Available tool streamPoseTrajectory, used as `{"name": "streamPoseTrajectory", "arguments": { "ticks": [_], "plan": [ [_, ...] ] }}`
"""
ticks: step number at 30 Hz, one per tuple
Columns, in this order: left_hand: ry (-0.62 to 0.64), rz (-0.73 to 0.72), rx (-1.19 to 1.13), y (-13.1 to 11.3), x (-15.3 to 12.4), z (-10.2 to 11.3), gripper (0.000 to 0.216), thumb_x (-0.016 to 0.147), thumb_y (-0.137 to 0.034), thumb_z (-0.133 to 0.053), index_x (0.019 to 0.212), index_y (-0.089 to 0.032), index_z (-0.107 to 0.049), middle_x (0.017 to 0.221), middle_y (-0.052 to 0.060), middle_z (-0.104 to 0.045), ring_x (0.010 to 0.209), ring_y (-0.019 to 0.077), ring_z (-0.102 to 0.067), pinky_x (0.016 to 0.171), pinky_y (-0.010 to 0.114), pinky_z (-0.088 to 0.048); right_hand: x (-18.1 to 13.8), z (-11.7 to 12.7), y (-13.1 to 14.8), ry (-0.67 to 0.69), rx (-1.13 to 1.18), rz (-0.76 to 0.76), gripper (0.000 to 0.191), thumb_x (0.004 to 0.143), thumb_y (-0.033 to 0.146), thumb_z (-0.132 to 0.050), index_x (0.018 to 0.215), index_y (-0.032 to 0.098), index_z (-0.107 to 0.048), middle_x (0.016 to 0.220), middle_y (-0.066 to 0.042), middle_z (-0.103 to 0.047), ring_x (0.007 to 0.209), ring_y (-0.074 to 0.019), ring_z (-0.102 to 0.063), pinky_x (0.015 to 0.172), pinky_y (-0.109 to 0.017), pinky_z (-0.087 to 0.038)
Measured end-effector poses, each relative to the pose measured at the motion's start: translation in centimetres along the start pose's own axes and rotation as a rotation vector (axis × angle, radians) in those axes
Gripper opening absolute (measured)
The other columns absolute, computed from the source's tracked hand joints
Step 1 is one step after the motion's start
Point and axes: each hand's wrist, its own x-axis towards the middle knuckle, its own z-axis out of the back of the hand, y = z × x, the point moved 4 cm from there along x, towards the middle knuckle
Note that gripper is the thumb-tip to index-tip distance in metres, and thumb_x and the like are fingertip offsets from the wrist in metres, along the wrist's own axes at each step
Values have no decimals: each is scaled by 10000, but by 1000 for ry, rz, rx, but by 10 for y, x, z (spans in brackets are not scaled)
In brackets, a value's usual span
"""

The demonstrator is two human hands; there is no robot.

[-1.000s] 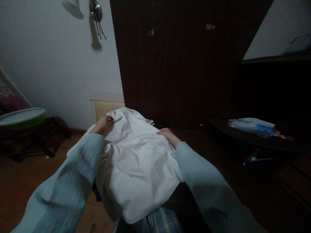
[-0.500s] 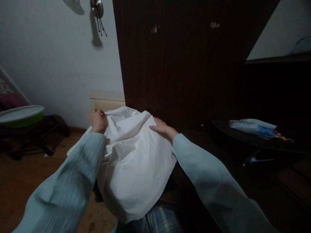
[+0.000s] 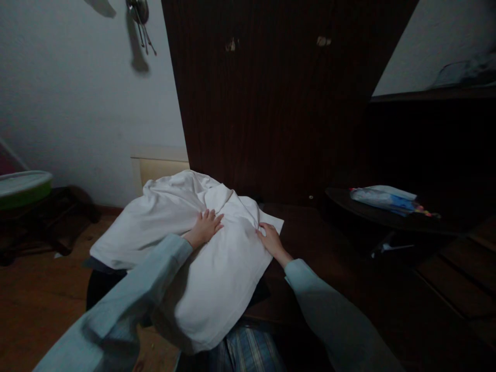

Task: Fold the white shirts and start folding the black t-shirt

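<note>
A white cloth, perhaps a garment, lies rumpled in front of me. It spreads over a dark wooden surface and hangs down toward my lap. My left hand rests flat on its middle, fingers spread, where folds run together. At the cloth's right edge, my right hand has thumb and fingers closed on a fold. A pale corner of the cloth sticks out just beyond those fingers. Whatever lies beneath the cloth is mostly hidden; something dark shows under its left edge.
A tall dark wooden panel rises behind the cloth, beside a white wall. On the left a green basin stands on a dark stool. To the right, a plastic packet lies on a dark rounded shelf.
My left hand has moved right, from the cloth's far left edge to its middle, and opened flat. My right hand has come nearer and closed on the right edge. The cloth's left part lies more spread out.
</note>
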Motion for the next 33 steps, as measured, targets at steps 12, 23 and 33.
{"name": "streamPoseTrajectory", "arguments": {
  "ticks": [12,23,33],
  "plan": [
    [80,232,23,3,1,0,279,869,-215,-295,1055,-154,-494,970,128,-599,891,224,-594,698,314,-449,-14,-3,-2,-70,341,-26,183,645,196,-438,798,203,-539,572,42,-513,525,-130,-505,559,-253,-412],
    [31,420,50,32,32,46,276,807,-96,-346,950,-53,-578,950,238,-608,915,339,-585,707,414,-449,-17,5,-21,-50,514,-161,162,624,226,-458,766,197,-529,574,43,-521,517,-120,-524,503,-246,-429],
    [-80,95,-137,-166,31,-27,392,873,-284,-338,1225,-167,-464,1314,124,-435,1226,298,-354,975,471,-301,-16,9,-24,-96,609,-233,192,581,260,-463,755,192,-506,570,45,-524,462,-100,-498,471,-231,-415]
  ]
}}
